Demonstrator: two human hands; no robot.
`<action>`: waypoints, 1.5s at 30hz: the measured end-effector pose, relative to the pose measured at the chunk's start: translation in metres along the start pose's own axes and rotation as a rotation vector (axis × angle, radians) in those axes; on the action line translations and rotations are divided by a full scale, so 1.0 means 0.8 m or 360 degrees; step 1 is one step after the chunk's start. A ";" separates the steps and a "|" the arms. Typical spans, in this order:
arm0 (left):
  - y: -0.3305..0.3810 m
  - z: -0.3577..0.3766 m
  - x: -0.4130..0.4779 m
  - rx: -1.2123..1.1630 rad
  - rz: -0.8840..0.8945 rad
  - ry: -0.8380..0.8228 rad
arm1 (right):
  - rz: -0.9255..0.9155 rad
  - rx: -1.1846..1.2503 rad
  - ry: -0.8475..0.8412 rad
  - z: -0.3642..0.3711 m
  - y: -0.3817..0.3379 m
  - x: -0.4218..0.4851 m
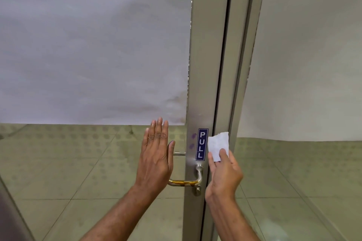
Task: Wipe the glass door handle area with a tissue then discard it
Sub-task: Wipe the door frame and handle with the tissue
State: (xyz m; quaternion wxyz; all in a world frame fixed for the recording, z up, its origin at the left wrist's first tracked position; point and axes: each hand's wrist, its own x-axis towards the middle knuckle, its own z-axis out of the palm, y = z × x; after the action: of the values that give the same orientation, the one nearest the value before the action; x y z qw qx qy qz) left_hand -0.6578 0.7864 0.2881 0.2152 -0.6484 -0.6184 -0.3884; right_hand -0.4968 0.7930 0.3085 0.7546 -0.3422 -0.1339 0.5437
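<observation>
Right hand (223, 174) pinches a small white tissue (218, 146) just beside the blue PULL sticker (202, 144) on the door frame (205, 64), above the lever handle (188, 181). Left hand (155, 159) is flat and spread (holding nothing) against the glass (94, 152).

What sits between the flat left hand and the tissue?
In the head view, the metal door stile with its blue PULL sticker lies between the left hand and the tissue held by the right hand.
</observation>
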 end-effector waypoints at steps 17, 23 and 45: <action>-0.041 0.047 0.044 0.0084 0.0042 0.0087 | -0.2148 -0.2252 -0.1084 -0.006 0.085 0.115; -0.045 0.063 0.058 0.0125 0.0090 0.0156 | -0.2093 -0.2700 -0.1226 -0.028 0.086 0.127; -0.062 0.109 0.088 0.0152 0.0168 0.0525 | -0.1867 -0.2904 -0.1327 -0.074 0.111 0.110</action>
State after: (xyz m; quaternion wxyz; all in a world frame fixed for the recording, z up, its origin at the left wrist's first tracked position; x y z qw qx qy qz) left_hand -0.6901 0.9044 0.2800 0.3645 -0.5964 -0.5575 -0.4478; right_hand -0.4944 0.8669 0.1918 0.2612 -0.4387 -0.8518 -0.1172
